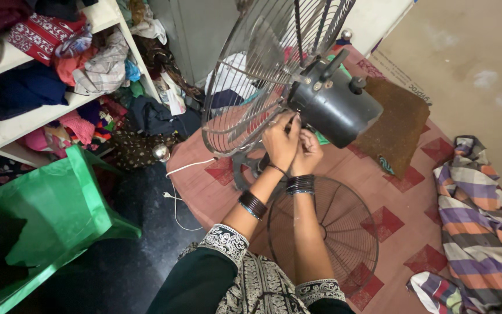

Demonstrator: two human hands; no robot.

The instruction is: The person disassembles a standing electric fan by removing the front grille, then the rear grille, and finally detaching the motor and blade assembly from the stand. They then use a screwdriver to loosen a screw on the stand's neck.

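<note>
Black fan motor housing w/ wire rear guard stands tilted on the red-patterned bed. Left hand & right hand, fingers curled, both pinching at guard's hub just beside housing. Detached wire grille lies flat under forearms.

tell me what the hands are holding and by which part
Both hands, left hand and right hand, grip the fan just below the motor housing, behind the wire guard. The exact part under the fingers is hidden.

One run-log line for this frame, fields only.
left hand: at rear fan guard rim | right hand: beside it, near black motor housing | detached grille: flat on patterned mat
</note>
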